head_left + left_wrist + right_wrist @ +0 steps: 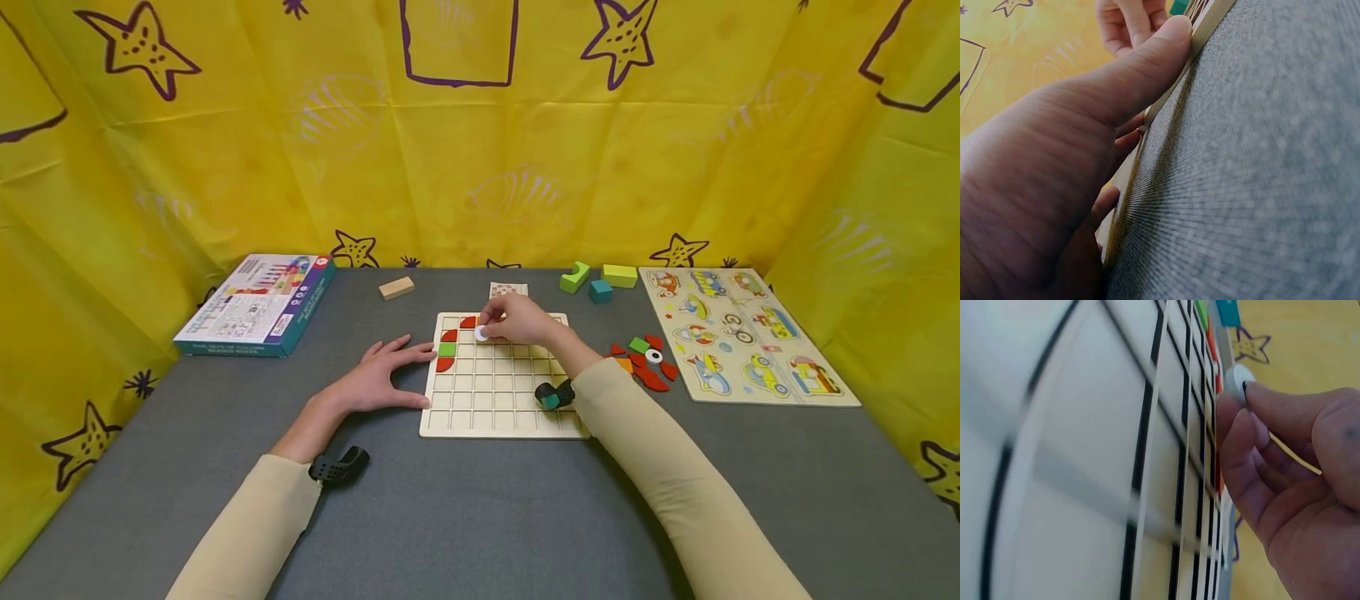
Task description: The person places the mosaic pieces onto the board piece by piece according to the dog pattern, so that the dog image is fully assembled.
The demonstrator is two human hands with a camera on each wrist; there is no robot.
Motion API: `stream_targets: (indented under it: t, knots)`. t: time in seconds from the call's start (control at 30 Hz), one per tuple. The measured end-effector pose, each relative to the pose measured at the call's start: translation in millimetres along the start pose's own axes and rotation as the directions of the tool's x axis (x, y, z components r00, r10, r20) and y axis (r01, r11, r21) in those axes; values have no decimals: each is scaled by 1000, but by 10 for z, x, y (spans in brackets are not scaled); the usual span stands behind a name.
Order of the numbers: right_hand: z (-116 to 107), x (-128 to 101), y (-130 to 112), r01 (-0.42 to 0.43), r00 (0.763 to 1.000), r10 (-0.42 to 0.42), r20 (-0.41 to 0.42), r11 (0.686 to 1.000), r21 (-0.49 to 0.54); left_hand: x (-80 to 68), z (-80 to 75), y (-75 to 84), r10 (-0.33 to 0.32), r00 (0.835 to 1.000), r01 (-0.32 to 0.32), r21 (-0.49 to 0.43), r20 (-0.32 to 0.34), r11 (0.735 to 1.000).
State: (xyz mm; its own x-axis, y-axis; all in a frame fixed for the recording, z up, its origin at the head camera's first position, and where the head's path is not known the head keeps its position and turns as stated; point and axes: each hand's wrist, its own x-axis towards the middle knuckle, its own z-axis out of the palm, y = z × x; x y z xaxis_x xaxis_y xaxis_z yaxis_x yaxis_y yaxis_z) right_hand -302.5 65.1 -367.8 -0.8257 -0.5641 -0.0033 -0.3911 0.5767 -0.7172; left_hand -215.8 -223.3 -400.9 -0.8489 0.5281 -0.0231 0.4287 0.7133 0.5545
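Observation:
A pale wooden grid board (483,404) lies on the table between the two hands. My right hand (517,319) pinches a small white disc (1233,376) with a black spot between thumb and fingers, over the board's upper left cells. Beneath it are a red quarter-round piece (468,322) and some orange, partly hidden by the fingers. Down the board's left side sit a green square (447,350) and a red piece above and below it. My left hand (378,379) has its fingers spread, fingertips and thumb touching the board's left edge.
Right of the board is a pile of mostly red pieces (651,380). Beyond lies a picture board (731,333). Green and teal blocks (601,292), a small card (508,289) and a wooden block (396,288) stand behind. A boxed game (255,304) lies at left.

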Motion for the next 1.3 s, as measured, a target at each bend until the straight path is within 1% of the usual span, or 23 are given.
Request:
stream_targets:
  t: [0.1,0.27,0.4,0.6,0.83,1.07,1.13,1.3]
  knots:
    - [77,75,-57,9,1000,-9,-15,1000,-15,3,2,-4,-7,1000,7,1,2,1000]
    - [182,168,-94,-19,999,17,-30,998,-59,11,12,-7,-1,1000,1,5,0,1000]
    - [228,182,-116,-32,998,27,-48,994,-103,17,19,-9,2,1000,-2,10,1,1000]
    - [230,165,-157,-19,999,12,-46,987,-158,22,14,-11,-8,1000,7,14,5,1000]
    - [247,164,-153,-14,1000,10,-23,987,-162,8,3,-15,-11,1000,11,14,5,1000]
    - [244,148,-170,-8,1000,4,-19,985,-173,18,7,-18,-16,1000,16,12,5,1000]
    - [219,128,-159,-15,1000,12,-21,987,-157,16,6,-15,-13,1000,13,10,6,1000]
    - [82,36,-89,5,999,-10,-42,993,-118,8,0,-16,-10,1000,10,5,6,1000]
